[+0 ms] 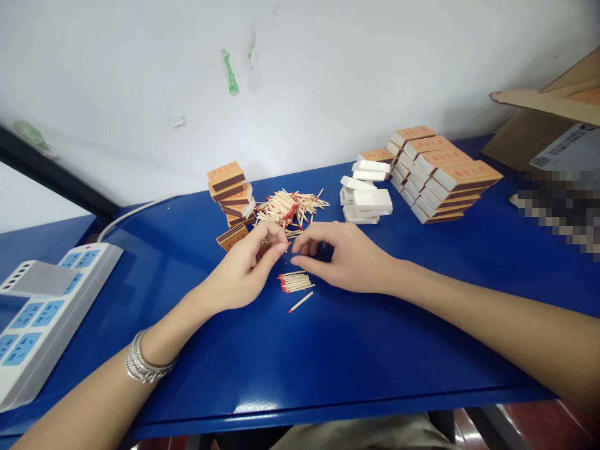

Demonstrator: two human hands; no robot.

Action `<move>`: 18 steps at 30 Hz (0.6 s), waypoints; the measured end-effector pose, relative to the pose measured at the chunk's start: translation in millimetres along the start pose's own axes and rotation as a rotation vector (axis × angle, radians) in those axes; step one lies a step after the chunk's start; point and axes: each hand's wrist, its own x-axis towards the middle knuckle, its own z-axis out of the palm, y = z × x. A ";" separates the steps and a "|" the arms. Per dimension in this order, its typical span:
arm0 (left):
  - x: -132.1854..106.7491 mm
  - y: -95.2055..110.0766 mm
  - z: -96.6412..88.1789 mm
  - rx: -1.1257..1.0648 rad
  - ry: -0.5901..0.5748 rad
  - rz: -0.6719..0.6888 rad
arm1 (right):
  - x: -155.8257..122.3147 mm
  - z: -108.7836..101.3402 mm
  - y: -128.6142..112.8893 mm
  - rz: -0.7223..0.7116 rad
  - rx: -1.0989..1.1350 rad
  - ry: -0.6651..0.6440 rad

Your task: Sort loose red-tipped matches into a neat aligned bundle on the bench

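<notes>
Between hands (pixel 288 253), fingertips meeting, pinched thing hidden, matches (pixel 295 282) below

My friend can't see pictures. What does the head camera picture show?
Two bare hands, the left hand and right hand, meet fingertip to fingertip over a small bunch of red-tipped matches on a blue table. Behind them lie a loose match pile, stacked orange matchboxes, white inner trays and, far left, a power strip.

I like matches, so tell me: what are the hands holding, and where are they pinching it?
The left hand and right hand meet fingertip to fingertip above a small bunch of matches. They seem to pinch something thin, maybe a match, but it cannot be told for sure.
</notes>
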 end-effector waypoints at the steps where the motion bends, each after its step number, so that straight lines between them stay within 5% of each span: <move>1: -0.4 0.8 2.0 -0.059 -0.006 -0.019 | -0.5 1.3 -1.3 0.002 0.038 0.014; 8: 0.8 4.2 2.4 -0.165 -0.010 -0.043 | -1.9 6.3 -5.1 0.013 0.174 0.082; 14: 4.3 0.8 -21.3 0.463 0.024 -0.006 | -0.4 -1.5 -0.4 -0.036 0.044 0.030; 18: 5.0 -2.3 -22.4 0.666 0.026 0.015 | -0.1 -3.9 2.6 -0.115 -0.118 -0.102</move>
